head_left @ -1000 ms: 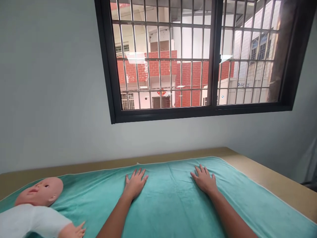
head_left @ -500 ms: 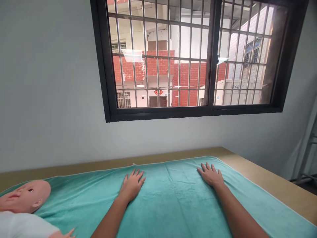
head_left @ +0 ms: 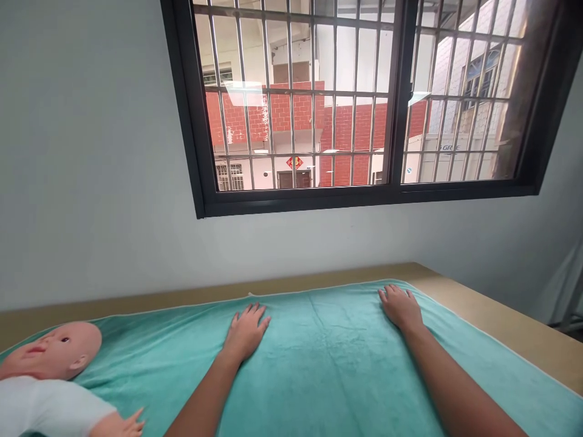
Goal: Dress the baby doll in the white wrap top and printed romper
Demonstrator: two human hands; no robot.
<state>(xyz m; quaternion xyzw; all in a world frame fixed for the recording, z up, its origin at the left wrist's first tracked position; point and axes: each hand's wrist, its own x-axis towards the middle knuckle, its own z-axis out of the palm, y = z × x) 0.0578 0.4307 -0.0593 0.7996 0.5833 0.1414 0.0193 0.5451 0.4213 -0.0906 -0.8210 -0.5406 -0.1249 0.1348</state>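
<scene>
A green towel (head_left: pixel 314 376) with a pale edge lies spread out, with small wrinkles in its middle. My left hand (head_left: pixel 246 331) rests palm down on it, fingers stretched and apart, close to the far edge. Near the far right corner of the towel, my right hand (head_left: pixel 401 305) lies palm down, its fingers a little bent but apart. Neither hand holds anything that I can see. At the left, a baby doll (head_left: pixel 54 352) in a white top lies on its back on the towel, partly cut off by the picture's edge.
Under the towel is a tan table (head_left: pixel 473 303), its bare border showing at the back and right. A grey wall (head_left: pixel 100 182) stands right behind it, with a dark-framed, barred window (head_left: pixel 296 197) above. Part of a metal frame (head_left: pixel 574 309) shows at the far right.
My right hand has slid outward and further away, toward the towel's far right corner, and its fingers are more bent. The left hand stays about where it was. The view has shifted slightly.
</scene>
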